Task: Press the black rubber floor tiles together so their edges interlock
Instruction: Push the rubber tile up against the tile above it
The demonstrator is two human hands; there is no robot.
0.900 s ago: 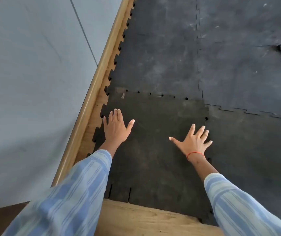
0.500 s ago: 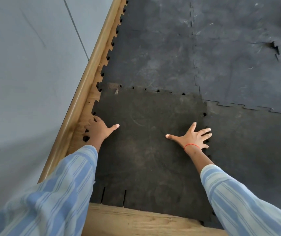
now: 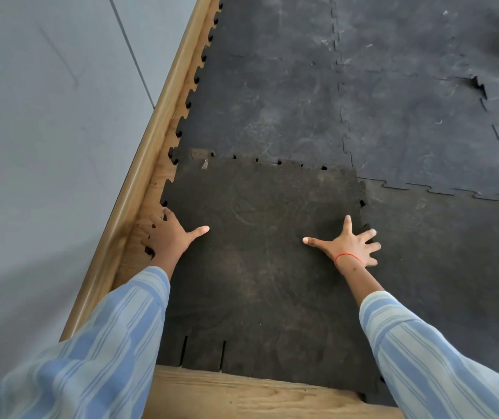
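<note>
Black rubber tiles (image 3: 393, 110) cover the floor; loose tile (image 3: 257, 252) sits by the wooden edge (image 3: 139, 189) — far seam gapped. Left hand (image 3: 169, 234) fingers curled over its left edge; right hand (image 3: 349, 246) splayed flat, gripping nothing.

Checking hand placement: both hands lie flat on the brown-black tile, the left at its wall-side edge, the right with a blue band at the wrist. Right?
Almost. In the head view the band on the right hand is red, not blue; the left hand and tile are as described.

Loose tile (image 3: 260, 252) before laid tiles (image 3: 272, 95), wall (image 3: 45, 146) left, plank (image 3: 242, 394) nearest
</note>
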